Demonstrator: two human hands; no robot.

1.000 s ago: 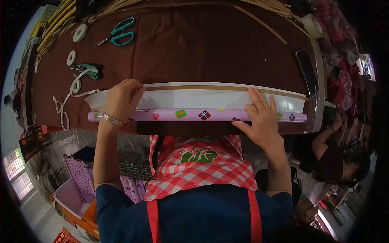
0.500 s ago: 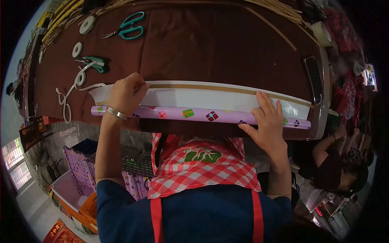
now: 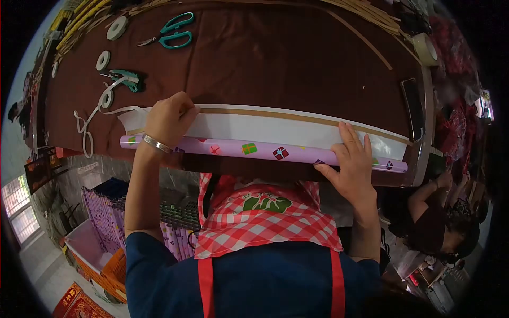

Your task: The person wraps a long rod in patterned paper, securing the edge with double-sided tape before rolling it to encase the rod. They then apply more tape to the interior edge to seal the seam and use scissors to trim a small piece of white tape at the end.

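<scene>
A purple gift-print sheet lies along the table's near edge, its near side rolled into a tube [image 3: 228, 147] and its white underside [image 3: 265, 126] facing up beyond. Along the far margin of the white part runs a tan strip [image 3: 286, 116]. My left hand [image 3: 169, 121] is closed over the strip's left part, fingers curled; what they pinch is hidden. A thin white ribbon-like tape [image 3: 122, 110] trails from beside it to a small roll. My right hand [image 3: 351, 159] lies with fingers stretched over the white part up to the strip, thumb at the tube's near side.
Teal-handled scissors [image 3: 175, 32], a green cutter [image 3: 127, 79], tape rolls [image 3: 117, 28] and a phone [image 3: 412, 108] lie on the brown-covered table [image 3: 254, 58]. Long thin strips [image 3: 366, 13] line the far edge. A crate [image 3: 95, 252] stands below left; another person [image 3: 432, 217] sits at right.
The view has shifted slightly, moving the table items a little in the picture. Both hands keep practically the same places on the sheet.
</scene>
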